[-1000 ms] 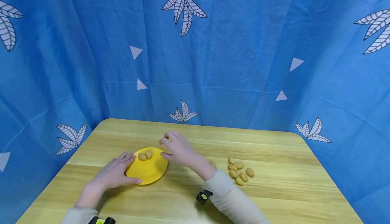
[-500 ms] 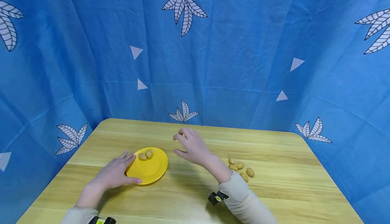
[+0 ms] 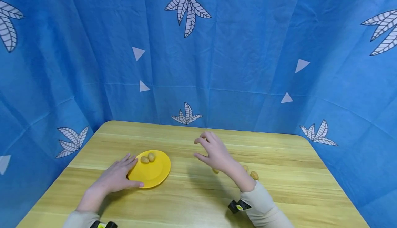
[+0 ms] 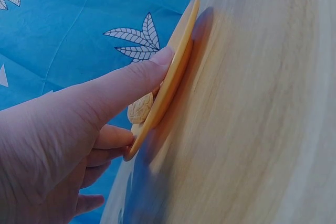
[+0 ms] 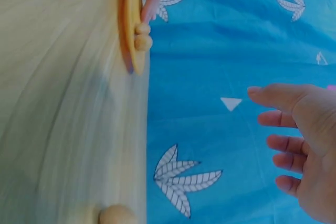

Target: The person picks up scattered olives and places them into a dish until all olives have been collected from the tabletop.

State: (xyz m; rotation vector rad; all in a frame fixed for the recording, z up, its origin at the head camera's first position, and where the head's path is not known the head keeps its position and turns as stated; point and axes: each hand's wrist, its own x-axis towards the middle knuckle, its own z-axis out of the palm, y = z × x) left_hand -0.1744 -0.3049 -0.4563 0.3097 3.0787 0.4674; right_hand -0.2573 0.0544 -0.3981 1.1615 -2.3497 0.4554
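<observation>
A yellow plate (image 3: pixel 155 178) stands on the table at left of centre, with two tan, wrinkled walnuts (image 3: pixel 148 158) near its far left rim. My left hand (image 3: pixel 113 178) rests against the left side of the plate, thumb and fingers spread along the rim. In the left wrist view the thumb lies on the rim near a walnut (image 4: pixel 140 108). My right hand (image 3: pixel 214 151) is in the air over the table, right of the plate. Its fingers are loosely bent and hold nothing. One walnut (image 3: pixel 215 170) shows just below the right hand.
Further walnuts (image 3: pixel 254 175) lie to the right, partly hidden behind the right forearm. The wooden table (image 3: pixel 173 207) has a blue patterned curtain (image 3: pixel 235 66) behind its far edge and along both sides.
My right hand has moved right, from beside the plate to over the middle of the table, and its forearm now covers more walnuts. The left hand and plate stay still.
</observation>
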